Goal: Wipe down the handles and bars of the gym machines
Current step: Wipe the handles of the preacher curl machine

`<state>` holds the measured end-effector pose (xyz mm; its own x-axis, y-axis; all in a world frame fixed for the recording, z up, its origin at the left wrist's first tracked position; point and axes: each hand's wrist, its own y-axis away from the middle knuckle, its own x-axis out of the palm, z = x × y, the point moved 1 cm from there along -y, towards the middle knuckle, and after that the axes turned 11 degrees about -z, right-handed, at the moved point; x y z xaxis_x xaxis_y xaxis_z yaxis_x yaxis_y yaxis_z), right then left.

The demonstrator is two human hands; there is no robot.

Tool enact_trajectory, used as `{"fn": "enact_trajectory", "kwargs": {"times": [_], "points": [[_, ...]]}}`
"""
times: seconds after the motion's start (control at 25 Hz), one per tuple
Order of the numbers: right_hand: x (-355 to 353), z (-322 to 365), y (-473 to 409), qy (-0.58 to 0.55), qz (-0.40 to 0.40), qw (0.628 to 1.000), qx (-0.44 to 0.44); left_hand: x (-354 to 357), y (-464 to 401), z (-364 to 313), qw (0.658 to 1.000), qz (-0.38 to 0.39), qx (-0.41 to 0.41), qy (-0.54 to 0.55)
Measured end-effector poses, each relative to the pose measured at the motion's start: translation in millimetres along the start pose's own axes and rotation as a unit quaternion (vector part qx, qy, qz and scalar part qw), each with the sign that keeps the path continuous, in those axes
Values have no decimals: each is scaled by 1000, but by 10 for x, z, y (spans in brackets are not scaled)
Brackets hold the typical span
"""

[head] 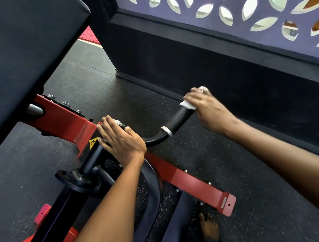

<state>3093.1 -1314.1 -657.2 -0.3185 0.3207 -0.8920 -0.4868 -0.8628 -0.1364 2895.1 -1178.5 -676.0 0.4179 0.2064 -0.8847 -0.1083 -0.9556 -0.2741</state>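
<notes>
Covering the handle (176, 119) end, right hand (206, 107) hides most of white cloth (187, 105).

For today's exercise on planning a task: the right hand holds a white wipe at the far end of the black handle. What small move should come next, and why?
Probably slide the right hand with the white wipe down the black grip toward the silver collar. That stretch lies uncovered by the wipe, and the left hand rests on the red frame, seemingly bracing.

hands 2 (120, 140) (206, 107) | handle 1 (177, 121) | white cloth 1 (188, 105) | bare foot 1 (209, 228) | frame bolts perhaps 3 (65, 103)
</notes>
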Motion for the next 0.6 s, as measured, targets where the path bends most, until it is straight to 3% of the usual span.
{"fn": "enact_trajectory", "kwargs": {"times": [0.08,0.24,0.32,0.36,0.4,0.44,0.48,0.52,0.6], "points": [[108,353,97,-16,17,997,-68,0,1,4,1000,-2,1,0],[338,697,672,-48,-40,991,-121,-3,6,-1,1000,-3,3,3],[404,688,1052,-107,-52,991,-56,-1,4,6,1000,-3,5,2],[427,665,1163,-171,-67,981,59,-5,0,8,1000,-2,6,1],[443,649,1156,-248,-75,940,223,-6,3,6,1000,-2,7,-2],[448,622,1024,-325,-88,856,393,-7,4,5,1000,-2,6,-5],[447,581,833,-410,-74,742,526,-4,4,8,1000,-3,7,-7],[466,532,623,-514,-67,629,579,-3,4,11,1000,-2,8,-8],[395,580,282,-696,-70,443,561,-3,2,13,1000,-1,8,-7]]}}
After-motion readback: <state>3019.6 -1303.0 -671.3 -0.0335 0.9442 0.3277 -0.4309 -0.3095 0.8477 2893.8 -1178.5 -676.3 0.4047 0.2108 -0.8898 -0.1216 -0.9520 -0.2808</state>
